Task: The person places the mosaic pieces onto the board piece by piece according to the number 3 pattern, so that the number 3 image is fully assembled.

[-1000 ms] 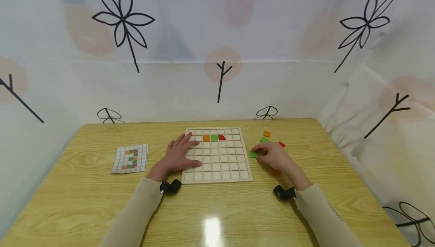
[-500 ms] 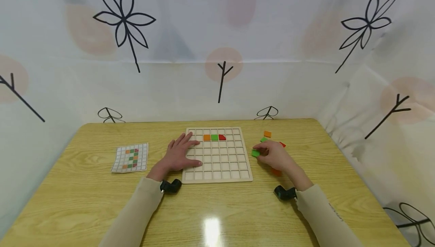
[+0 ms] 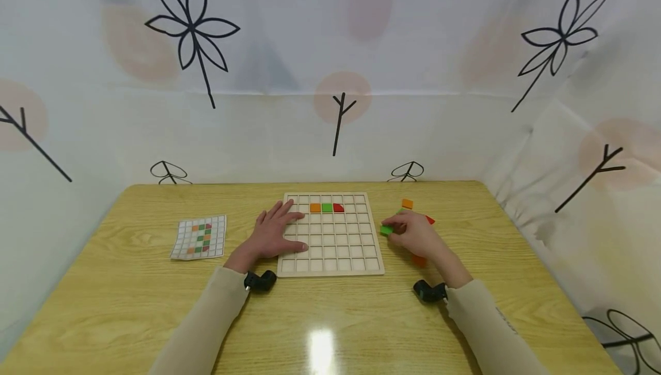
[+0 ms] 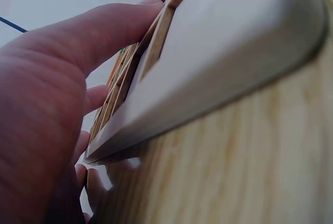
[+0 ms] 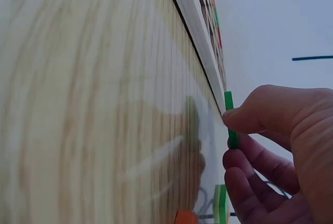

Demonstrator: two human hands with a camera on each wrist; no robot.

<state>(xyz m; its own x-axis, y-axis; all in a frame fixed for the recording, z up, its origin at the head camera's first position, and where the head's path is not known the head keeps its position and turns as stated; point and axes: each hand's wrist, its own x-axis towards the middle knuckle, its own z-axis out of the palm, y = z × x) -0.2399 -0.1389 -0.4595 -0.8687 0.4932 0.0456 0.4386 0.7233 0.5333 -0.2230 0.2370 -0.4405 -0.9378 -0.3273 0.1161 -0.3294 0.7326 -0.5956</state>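
Observation:
A pale wooden grid board (image 3: 330,276) lies on the table, with an orange square tile (image 3: 315,208), a green square tile (image 3: 327,207) and a red tile with a rounded corner (image 3: 338,208) side by side in one of its upper rows. My left hand (image 3: 271,235) rests with spread fingers on the board's left side; in the left wrist view the thumb (image 4: 112,26) lies over the board's edge. Just right of the board, my right hand (image 3: 412,234) pinches another green tile (image 5: 231,120) between thumb and fingers, held above the table in the right wrist view.
Around the right hand lie loose tiles: an orange one (image 3: 407,203) behind it, a red one (image 3: 430,220) to its right and an orange-red one (image 3: 419,261) partly under it. A printed grid sheet (image 3: 198,237) with coloured cells lies left of the board.
The right hand has lifted the green tile off the table and shifted it slightly, still near the board's right edge. My left hand stays in place on the board.

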